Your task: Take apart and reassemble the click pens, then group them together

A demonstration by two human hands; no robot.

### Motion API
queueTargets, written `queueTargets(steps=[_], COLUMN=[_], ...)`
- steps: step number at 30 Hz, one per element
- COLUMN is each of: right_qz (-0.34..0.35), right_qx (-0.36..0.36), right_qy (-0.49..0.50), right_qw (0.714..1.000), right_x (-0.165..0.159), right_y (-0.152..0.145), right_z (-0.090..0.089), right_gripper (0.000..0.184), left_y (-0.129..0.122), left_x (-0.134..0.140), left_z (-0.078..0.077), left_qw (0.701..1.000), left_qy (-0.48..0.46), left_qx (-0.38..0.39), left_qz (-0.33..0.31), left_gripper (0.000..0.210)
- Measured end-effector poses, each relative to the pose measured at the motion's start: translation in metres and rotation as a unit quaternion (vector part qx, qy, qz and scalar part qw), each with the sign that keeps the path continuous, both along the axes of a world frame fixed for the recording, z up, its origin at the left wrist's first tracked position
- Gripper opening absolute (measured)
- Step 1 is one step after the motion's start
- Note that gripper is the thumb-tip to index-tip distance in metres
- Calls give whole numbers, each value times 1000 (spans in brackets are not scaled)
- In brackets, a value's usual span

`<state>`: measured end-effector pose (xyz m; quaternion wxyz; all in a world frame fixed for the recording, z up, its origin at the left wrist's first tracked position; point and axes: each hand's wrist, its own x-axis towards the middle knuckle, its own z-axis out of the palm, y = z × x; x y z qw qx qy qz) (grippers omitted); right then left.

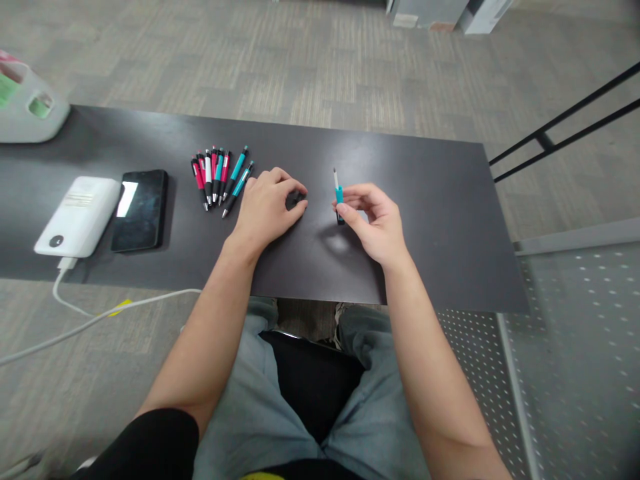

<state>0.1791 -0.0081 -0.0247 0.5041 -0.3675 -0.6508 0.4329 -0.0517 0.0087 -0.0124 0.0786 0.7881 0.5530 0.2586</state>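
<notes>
My right hand pinches a teal pen barrel between thumb and fingers, above the table. A thin pale refill with a dark tip sticks up out of the barrel. My left hand rests on the table with its fingers curled. A small dark piece shows in the gap between its thumb and forefinger; its kind is not clear. Left of that hand lies a group of several click pens, red, white and teal with black grips. Two teal pens lie slanted nearest the hand.
On the dark table, a black phone lies beside a white power bank with a white cable hanging off the front edge. A white plastic container stands at the far left. Perforated metal panels are at the right.
</notes>
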Motion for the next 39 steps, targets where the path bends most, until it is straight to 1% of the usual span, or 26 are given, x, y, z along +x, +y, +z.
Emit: queueTargets(steps=[6,9,12,15,17,19,21,23,25,27,29,31,36,39], right_qz=[-1,-13,-17,-14,-12,-7,-5,-10,-14,-11,-6,-2,7,5], right_qx=[6,-4,-7,-1,3,6,8,9,13,22,33,44,55,57], right_qy=[16,-1,-5,-3,-4,-4,-5,-15,-35,-58,-72,-74,-70,-76], right_qw=[1000,1000,1000,1000,1000,1000,1000,1000,999,998,997,996,996,995], right_x=[0,0,2,5,7,8,8,8,7,6,5,5,5,5], right_y=[0,0,1,3,4,4,3,2,0,-1,-2,-2,-2,-3], right_z=[0,2,2,0,-1,-2,-2,-1,0,1,2,3,5,6], right_gripper=[36,37,38,37,35,32,29,27,26,23,20,20,20,18], left_y=[-2,-2,-1,-1,0,1,3,6,8,10,9,7,5,6], left_x=[9,10,9,10,11,12,13,12,11,10,11,13,17,17], left_z=[2,4,5,3,2,2,4,6,7,9,10,12,13,11], left_qw=[998,999,999,998,996,991,977,945,903,874,862,854,822,819], left_qy=[44,37,12,-26,-60,-114,-203,-320,-423,-482,-502,-514,-559,-562], left_qx=[18,20,27,29,22,15,9,4,-8,-27,-49,-62,-61,-66], left_qz=[31,17,-12,-42,-60,-65,-67,-72,-69,-52,-42,-50,-88,-96], left_gripper=[12,14,19,18,18,17,13,10,20,31,38,39,31,29])
